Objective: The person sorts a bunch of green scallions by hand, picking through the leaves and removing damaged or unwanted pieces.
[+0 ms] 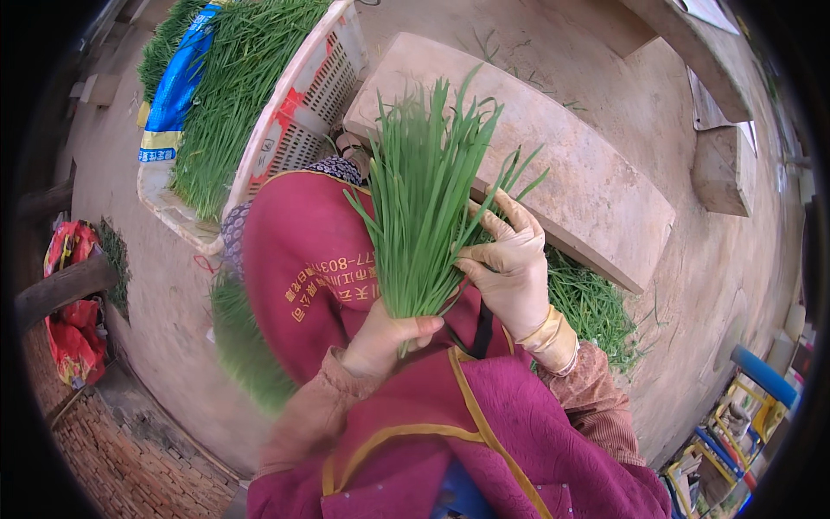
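A bunch of long green leaves, which look like garlic chives (425, 194), stands fanned out over my lap. My bare left hand (389, 334) is closed around its lower ends, thumb across the front. On the bunch's right side, my right hand (509, 259) wears a pale thin glove; its thumb and index finger pinch leaves at the edge, while the other fingers are raised beside a few leaves that splay outwards. Beneath both hands lies a magenta apron (311, 240) with yellow trim and printed writing.
A white plastic crate (318, 84) holding many green leaves and a blue-and-yellow sack (175, 97) stands upper left. A stone slab (519, 149) lies ahead. Loose leaves pile on the ground at right (590, 305) and lower left (246, 350). A stone block (723, 168) stands far right.
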Available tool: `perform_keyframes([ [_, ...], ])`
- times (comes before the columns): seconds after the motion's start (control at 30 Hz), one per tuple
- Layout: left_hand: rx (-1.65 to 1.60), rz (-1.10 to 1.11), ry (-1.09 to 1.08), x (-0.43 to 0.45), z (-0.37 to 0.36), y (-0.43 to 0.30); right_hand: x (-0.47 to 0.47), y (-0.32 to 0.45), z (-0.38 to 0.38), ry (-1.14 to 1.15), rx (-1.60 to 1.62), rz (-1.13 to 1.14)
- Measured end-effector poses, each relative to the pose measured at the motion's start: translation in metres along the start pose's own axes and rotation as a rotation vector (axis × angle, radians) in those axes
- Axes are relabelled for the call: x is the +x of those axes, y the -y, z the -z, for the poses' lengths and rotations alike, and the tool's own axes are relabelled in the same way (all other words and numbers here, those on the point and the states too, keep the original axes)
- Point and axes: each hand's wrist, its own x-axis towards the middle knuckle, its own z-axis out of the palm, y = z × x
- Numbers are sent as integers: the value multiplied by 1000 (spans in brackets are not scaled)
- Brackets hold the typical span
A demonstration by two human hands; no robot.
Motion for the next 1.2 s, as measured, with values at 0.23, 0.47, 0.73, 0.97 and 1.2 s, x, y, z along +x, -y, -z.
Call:
perform_keyframes([
  [0.23, 86, 16, -23, -4, -7, 0, 0, -12, 17, 74, 727, -833],
  [0.47, 165, -39, -84, -10, 1, 7, 37, -2, 83, -139, 96, -213],
  [0.73, 273, -31, -85, -13, -5, 5, 54, 14, 54, -6, 40, -14],
  [0.97, 354, -90, -2, -11, 6, 14, 60, 2, 40, 110, 119, -8],
  [1.2, 390, -125, -10, -13, 1, 11, 64, 8, 39, 153, 187, 19],
])
